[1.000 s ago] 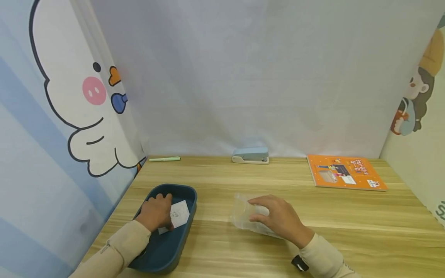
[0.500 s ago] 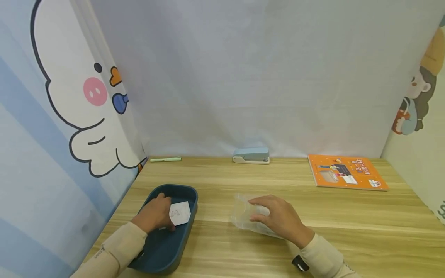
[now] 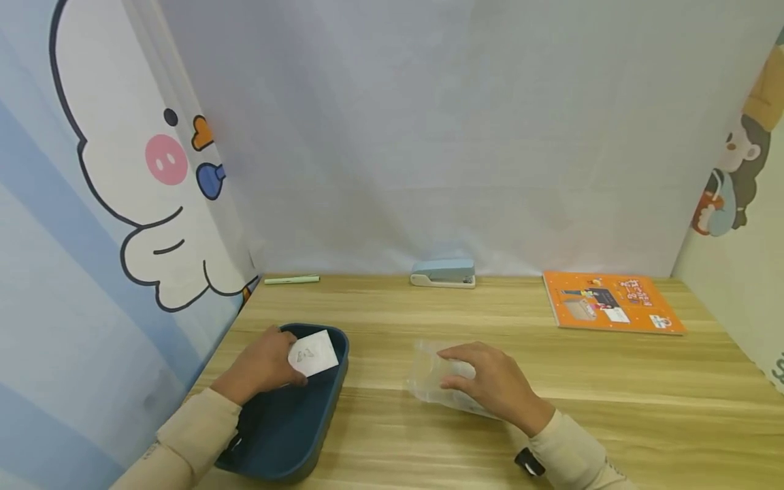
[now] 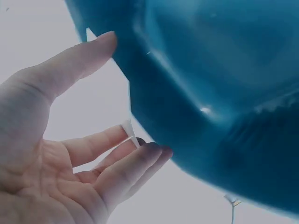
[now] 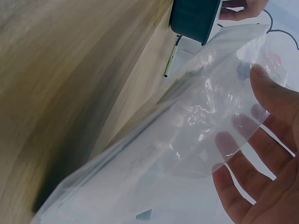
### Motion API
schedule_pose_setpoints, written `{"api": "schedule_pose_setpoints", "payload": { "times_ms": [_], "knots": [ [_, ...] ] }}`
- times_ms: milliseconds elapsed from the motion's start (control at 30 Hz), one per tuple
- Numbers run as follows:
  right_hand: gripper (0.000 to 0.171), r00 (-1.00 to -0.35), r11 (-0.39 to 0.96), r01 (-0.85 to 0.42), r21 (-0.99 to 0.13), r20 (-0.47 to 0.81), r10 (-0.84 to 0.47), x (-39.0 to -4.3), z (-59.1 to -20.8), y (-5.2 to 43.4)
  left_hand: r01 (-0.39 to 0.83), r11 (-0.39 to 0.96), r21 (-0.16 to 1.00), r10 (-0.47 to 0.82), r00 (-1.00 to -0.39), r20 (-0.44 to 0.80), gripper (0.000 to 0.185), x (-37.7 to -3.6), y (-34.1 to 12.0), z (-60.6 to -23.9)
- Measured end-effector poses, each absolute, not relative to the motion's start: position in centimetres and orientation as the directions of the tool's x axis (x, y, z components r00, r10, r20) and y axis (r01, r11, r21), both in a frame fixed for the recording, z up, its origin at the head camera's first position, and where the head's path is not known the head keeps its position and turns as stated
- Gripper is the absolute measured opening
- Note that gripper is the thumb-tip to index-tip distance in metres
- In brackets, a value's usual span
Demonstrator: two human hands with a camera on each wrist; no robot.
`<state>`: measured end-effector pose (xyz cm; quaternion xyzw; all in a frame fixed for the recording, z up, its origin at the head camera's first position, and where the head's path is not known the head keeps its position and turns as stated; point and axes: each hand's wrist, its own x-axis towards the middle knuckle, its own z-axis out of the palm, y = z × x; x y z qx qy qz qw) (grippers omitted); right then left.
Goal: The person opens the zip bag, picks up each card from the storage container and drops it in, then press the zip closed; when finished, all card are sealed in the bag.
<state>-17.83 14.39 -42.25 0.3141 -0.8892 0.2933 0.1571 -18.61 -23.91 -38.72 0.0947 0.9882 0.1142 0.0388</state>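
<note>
My left hand pinches a small white card with faint markings and holds it just above the far end of a dark blue tray. In the left wrist view its fingers curl near the tray's blue side, with a white card edge showing between them. My right hand rests on a clear plastic bag lying on the wooden desk. The right wrist view shows straight fingers through the crumpled bag.
Along the desk's back edge lie a light green pen, a pale blue stapler and, to the right, an orange booklet. Cartoon-printed partition walls close in the left and right sides. The tray and pen also show in the right wrist view.
My left hand has lifted the white card off the tray's floor, up and toward the tray's far rim. The right hand and the bag have stayed put.
</note>
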Motion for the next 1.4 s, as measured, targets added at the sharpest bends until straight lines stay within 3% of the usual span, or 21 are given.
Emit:
{"api": "schedule_pose_setpoints", "payload": {
  "times_ms": [333,567,867,1400],
  "knots": [
    [0.043,-0.747,0.632,-0.657,-0.41,0.464,-0.476,-18.3,-41.8,14.4,0.219,0.952,0.213,0.237,-0.97,-0.061,0.075,-18.0,-21.6,-35.9],
    [0.042,-0.76,0.64,-0.644,-0.419,0.446,-0.473,-18.1,-41.9,14.3,0.224,0.926,0.302,0.253,-0.966,-0.059,0.08,-17.4,-19.2,-36.0],
    [0.042,-0.772,0.638,-0.632,-0.441,0.431,-0.467,-17.8,-41.9,14.2,0.332,0.895,0.297,0.346,-0.938,0.008,0.049,-16.6,-16.8,-36.3],
    [0.043,-0.789,0.651,-0.611,-0.45,0.409,-0.458,-17.8,-42.0,14.0,0.444,0.843,0.303,0.457,-0.889,0.032,0.049,-16.1,-14.6,-36.2]
  ]
}}
